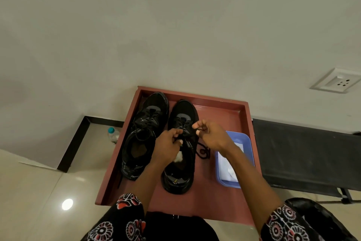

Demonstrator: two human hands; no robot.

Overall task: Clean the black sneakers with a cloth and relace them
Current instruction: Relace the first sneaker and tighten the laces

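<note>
1. Underneath, a reddish rimmed worktop (224, 108) carries two black sneakers (145, 135) side by side.
2. Both hands pinch the black lace (203, 152) over the right-hand sneaker (180, 162): left hand (169, 143), right hand (212, 136).
3. A blue tray (248, 143) with white cloth (227, 166) sits just beside.
4. Beyond: pale wall (156, 26), socket (338, 80), glossy floor (35, 192), bottle (113, 134).

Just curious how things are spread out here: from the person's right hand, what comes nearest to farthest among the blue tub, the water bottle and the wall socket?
From the right hand, in the head view:
1. Blue tub, just to its right on the tray.
2. Water bottle, on the floor left of the tray.
3. Wall socket, up on the wall, far right.
</note>
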